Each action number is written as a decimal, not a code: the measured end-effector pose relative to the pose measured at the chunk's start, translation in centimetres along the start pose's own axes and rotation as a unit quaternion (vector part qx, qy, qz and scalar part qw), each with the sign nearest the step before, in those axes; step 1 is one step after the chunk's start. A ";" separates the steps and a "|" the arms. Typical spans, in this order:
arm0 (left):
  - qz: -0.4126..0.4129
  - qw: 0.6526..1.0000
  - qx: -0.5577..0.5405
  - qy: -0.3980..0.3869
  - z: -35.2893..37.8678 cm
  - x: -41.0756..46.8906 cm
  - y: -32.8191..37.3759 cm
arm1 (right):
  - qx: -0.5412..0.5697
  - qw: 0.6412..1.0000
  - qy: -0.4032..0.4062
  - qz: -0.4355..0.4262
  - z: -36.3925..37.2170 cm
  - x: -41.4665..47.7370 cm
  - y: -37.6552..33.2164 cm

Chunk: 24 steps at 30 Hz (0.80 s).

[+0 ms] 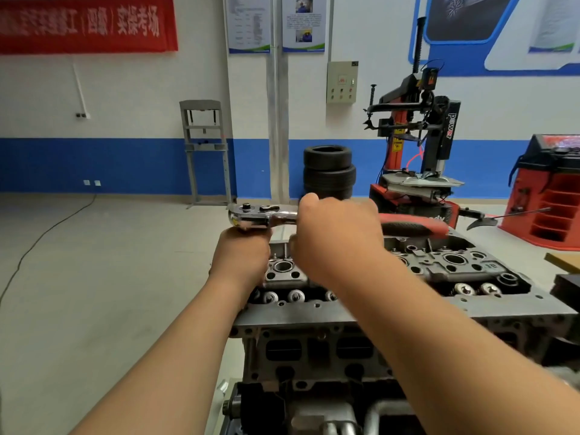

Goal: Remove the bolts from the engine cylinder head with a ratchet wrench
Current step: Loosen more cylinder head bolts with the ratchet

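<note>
Chrome-and-red ratchet wrench [260, 216]: held level above the far left end of the cylinder head, chrome head to the left, red-and-black handle reaching out to the right past the right hand.
Left hand [241, 255]: back toward the camera, fingers clenched right under the wrench's chrome head and touching its underside. The part they close round is hidden by the hand itself.
Right hand [339, 237]: fingers wrapped over the wrench's shaft, between the chrome head and the red grip.
Cylinder head [345, 313]: grey cast metal, uncovered, running from lower left to the right below both forearms. Round bores, valve springs and small holes show along its top, and dark rectangular ports on its near side.
Pipes [345, 426]: bare metal, at the bottom edge under the cylinder head.
Floor [94, 277]: pale grey, with a black cable [47, 229] trailing across it on the left.
Tyres [329, 171]: a black stack against the blue-and-white wall, just behind the hands.
Tyre changer [417, 136]: black and red, standing right of the tyres.
Red machine [549, 199]: at the far right edge.
Press frame [205, 152]: grey, by the wall left of the tyres.
Banner [84, 23]: red with pale characters, upper left.
</note>
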State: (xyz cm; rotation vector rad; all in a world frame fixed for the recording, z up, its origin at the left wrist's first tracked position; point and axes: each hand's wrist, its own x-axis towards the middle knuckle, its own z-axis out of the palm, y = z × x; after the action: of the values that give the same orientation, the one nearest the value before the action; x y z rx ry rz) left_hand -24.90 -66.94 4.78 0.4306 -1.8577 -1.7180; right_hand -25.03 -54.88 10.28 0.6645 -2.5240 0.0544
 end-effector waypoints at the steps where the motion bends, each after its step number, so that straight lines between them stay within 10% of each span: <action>1: 0.004 0.999 -0.021 0.044 0.0 -0.1 0.0 | -0.005 1.000 0.012 -0.011 -0.6 -1.7 -0.6; 24: -0.005 0.995 0.079 0.061 0.2 -0.9 0.5 | 0.198 0.979 -0.022 0.033 3.5 4.1 -1.6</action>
State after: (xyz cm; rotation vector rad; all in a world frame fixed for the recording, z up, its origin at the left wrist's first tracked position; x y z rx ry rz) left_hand -24.24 -66.18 5.14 0.5957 -1.9112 -1.5210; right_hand -28.99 -58.68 9.17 0.7381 -2.5989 0.5859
